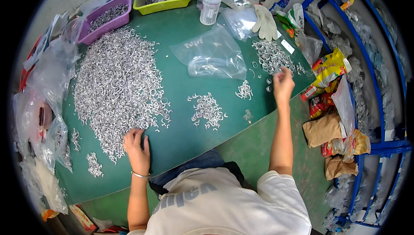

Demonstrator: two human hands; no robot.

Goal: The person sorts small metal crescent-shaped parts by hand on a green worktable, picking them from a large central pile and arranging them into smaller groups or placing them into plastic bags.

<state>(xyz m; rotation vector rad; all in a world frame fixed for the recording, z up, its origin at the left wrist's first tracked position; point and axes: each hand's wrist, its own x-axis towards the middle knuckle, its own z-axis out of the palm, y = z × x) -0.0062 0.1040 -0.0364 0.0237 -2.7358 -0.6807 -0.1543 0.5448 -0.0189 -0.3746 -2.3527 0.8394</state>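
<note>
A big heap of small curved silver metal pieces [118,84] covers the left of the green table [181,149]. My left hand [137,151] rests at the heap's near edge, fingertips touching the pieces, thumb apart from the fingers. On the right, my right hand [283,86] is at the near side of a smaller pile of silver rings [269,56], its fingers curled together; what is in them, if anything, is hidden. Two small round pieces [268,85] lie just left of it. Between my hands sit a loose group of curved pieces [208,111] and a smaller cluster [244,90].
Clear plastic bags [213,56], a white bottle [211,4] and a work glove [265,23] lie toward the back. A purple basket [125,19] and a yellow-green basket [151,9] hold metal parts. Blue shelving [375,62] with bags stands at right.
</note>
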